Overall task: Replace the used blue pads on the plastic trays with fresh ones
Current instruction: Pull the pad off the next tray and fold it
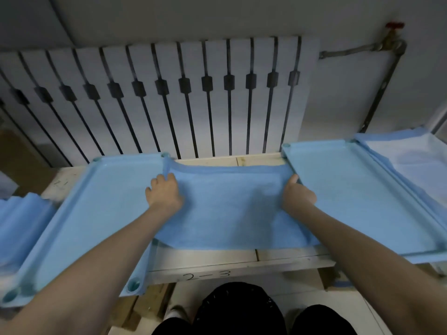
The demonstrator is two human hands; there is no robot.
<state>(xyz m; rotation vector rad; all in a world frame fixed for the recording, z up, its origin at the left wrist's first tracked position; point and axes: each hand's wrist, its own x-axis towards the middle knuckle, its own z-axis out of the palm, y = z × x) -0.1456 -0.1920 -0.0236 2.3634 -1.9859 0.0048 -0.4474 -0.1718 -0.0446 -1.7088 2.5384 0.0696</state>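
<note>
We are holding a blue pad (pixel 229 209) spread out over the wooden bench (pixel 242 264). Our left hand (pixel 164 192) is gripping its far left corner. Our right hand (pixel 298 194) is gripping its far right corner. The left tray (pixel 96 213) and the right tray (pixel 358 194) are lying just beside it. A crumpled pad (pixel 21 218) is lying far left.

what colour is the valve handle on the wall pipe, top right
Red. The valve handle shows best at the upper right of the head view, the only view here.
</note>
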